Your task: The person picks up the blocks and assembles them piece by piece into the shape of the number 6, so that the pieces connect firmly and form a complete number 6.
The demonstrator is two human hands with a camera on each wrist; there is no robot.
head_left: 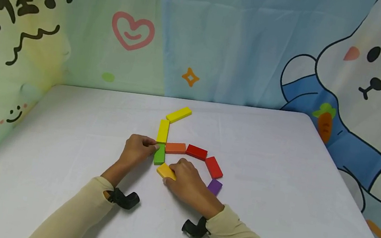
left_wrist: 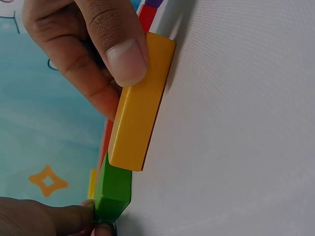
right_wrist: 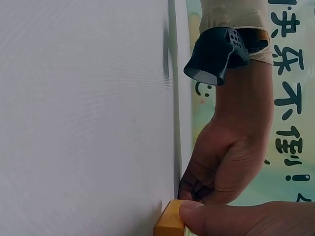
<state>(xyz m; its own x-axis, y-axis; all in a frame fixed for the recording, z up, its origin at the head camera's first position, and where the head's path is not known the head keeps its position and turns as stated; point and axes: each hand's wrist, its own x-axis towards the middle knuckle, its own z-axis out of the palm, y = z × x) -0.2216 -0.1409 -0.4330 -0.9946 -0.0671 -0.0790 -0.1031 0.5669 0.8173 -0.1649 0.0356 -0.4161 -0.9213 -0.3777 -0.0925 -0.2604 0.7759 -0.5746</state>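
Observation:
With thumb and fingers my left hand pinches the far end of a green block. My right hand holds an amber-yellow block at a slant by the green block's near end. In the left wrist view the right thumb lies on the amber block, whose lower end overlaps the green block. The right wrist view has only part of the amber block, under the thumb. An orange block extends right from beside the green one, and a yellow block stretches beyond it.
Another yellow block angles off at the far end. Two red blocks, one flatter and one slanted, curve toward a purple block partly behind the right hand. All lie on a white-covered table before a printed cloth backdrop.

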